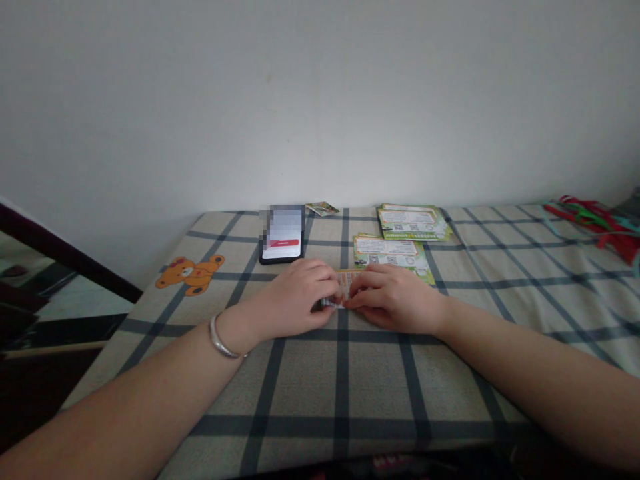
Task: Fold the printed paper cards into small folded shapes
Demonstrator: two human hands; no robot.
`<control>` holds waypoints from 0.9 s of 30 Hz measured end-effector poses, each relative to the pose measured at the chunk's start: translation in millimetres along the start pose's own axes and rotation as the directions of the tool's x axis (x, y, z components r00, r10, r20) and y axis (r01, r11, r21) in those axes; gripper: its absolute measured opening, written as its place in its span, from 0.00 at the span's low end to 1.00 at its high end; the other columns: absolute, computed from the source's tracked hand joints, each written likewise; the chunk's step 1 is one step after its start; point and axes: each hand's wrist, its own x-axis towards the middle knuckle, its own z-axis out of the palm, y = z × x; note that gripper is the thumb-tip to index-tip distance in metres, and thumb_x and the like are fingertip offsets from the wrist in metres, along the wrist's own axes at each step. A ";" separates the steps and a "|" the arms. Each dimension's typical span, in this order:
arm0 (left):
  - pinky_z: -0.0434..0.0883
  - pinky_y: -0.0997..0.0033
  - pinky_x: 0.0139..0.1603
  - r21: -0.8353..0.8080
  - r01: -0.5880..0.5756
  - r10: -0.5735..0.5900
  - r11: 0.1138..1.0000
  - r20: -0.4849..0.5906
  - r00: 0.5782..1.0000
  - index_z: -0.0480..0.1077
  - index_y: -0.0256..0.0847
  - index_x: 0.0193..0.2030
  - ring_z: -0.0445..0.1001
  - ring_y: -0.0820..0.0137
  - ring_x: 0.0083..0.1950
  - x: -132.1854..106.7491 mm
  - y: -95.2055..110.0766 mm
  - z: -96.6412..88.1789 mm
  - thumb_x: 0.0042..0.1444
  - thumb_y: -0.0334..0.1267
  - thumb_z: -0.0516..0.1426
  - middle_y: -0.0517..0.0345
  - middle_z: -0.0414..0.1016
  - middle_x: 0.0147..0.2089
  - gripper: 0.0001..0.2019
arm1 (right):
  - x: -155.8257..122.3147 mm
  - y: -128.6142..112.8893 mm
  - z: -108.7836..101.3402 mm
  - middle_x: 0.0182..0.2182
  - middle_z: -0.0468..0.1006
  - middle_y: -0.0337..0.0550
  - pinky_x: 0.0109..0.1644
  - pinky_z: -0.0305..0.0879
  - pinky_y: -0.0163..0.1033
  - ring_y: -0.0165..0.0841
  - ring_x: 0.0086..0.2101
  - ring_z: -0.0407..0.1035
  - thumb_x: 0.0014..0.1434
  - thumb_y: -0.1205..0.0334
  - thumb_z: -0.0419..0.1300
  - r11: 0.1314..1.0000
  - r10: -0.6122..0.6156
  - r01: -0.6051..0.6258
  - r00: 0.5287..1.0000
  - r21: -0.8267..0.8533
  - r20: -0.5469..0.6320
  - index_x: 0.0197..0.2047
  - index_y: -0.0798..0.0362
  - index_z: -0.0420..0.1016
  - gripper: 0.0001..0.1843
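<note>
A small printed card (344, 281), orange and white, lies low over the checked cloth between my two hands. My left hand (305, 293), with a silver bangle at the wrist, has its fingers curled onto the card's left side. From the right, my right hand (393, 295) pinches the card's near right part with bent fingers. Much of the card is hidden beneath the fingers. Just beyond my right hand are green and white printed cards (390, 248), partly covered by that hand. A second pile of similar cards (413, 223) sits farther back, slightly overlapping them.
A phone (284, 233) with a lit screen stands beyond my left hand. Near the wall is a small green packet or card (323, 209). A teddy-bear cutout (190, 275) lies at the left of the tablecloth (310, 380). Red and green fabric strips (600, 223) lie far right.
</note>
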 end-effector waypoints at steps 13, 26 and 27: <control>0.66 0.59 0.48 0.125 -0.027 0.032 0.992 -0.042 0.999 0.73 0.44 0.40 0.69 0.64 0.45 0.8 -3.6 6.5 0.58 0.31 0.55 0.58 0.74 0.41 0.07 | 1.3 0.8 2.5 0.39 0.77 0.42 0.44 0.64 0.42 0.36 0.40 0.67 0.62 0.65 0.54 0.996 0.075 -0.076 0.997 -0.041 -0.025 0.44 0.49 0.77 0.11; 0.68 0.60 0.48 0.218 -0.055 0.051 0.974 0.025 0.998 0.74 0.42 0.39 0.70 0.64 0.45 1.3 4.2 -0.6 0.58 0.30 0.55 0.56 0.74 0.40 0.08 | 2.0 -0.8 3.7 0.38 0.77 0.41 0.40 0.62 0.41 0.35 0.38 0.67 0.63 0.64 0.53 0.992 0.062 -0.063 0.998 -0.111 -0.010 0.45 0.47 0.76 0.12; 0.68 0.60 0.48 0.218 -0.055 0.051 0.974 0.024 0.998 0.74 0.42 0.39 0.70 0.64 0.45 1.4 4.5 -1.0 0.58 0.30 0.55 0.55 0.74 0.40 0.08 | 2.1 -0.9 3.3 0.38 0.76 0.41 0.40 0.62 0.41 0.35 0.38 0.67 0.62 0.64 0.53 0.992 0.063 -0.063 0.998 -0.113 -0.007 0.45 0.47 0.76 0.12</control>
